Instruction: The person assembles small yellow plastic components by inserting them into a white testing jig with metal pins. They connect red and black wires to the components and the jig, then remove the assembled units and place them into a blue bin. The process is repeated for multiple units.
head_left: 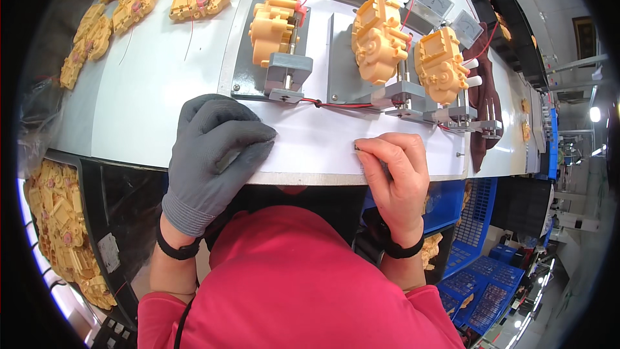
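Observation:
My left hand (216, 145), in a grey glove, rests at the near edge of the bench with thumb and forefinger pressed together; anything between them is hidden. Bare, my right hand (397, 174) pinches a tiny dark bit (357, 148) too small to name, just over a white sheet (310, 139). Beyond the hands stand three grey test fixtures, each carrying a yellow plastic gear housing: one on the left (274, 35), one in the middle (376, 45) and one on the right (442, 71). Neither hand touches them. A red and black cable (342, 105) runs along the fixtures' near side.
Dial meters (431, 1) stand behind the fixtures. More yellow housings (200, 1), some with thin red wires, lie at the far left. A dark bin (97, 220) full of housings sits lower left. Dark red cloth (479, 100) lies at right; blue baskets (484, 291) stand below.

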The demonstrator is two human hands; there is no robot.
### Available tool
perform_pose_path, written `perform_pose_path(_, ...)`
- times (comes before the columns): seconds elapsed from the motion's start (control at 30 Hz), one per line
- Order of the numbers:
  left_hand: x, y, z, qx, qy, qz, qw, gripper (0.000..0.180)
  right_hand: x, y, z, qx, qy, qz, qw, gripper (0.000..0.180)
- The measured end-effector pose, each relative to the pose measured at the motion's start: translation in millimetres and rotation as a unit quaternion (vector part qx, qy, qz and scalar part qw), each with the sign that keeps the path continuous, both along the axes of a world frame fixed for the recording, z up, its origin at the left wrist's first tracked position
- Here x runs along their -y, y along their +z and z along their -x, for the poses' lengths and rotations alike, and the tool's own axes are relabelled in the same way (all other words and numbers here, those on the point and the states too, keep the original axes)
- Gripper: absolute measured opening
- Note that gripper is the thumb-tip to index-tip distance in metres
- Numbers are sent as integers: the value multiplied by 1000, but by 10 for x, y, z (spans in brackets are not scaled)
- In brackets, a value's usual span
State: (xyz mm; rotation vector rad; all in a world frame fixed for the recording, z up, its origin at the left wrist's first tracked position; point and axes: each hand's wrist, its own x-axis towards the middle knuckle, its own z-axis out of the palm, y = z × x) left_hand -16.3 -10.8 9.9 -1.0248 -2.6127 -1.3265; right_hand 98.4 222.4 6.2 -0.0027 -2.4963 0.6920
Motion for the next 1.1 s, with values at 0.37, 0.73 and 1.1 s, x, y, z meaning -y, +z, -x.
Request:
perform_pose_path(0.37,3,-15,-18,-4,6,2,1000,13,23,16,-6,3,-6,4,1000,20)
perform_pose_path(0.73,-6,0,-21,-2,11,7,1000,14,-93,372,-178,5,-104,19,994,19)
perform_pose_path(1.1,-9,1,-21,2,4,6,1000,14,-519,205,-339,105,-128,74,983,13)
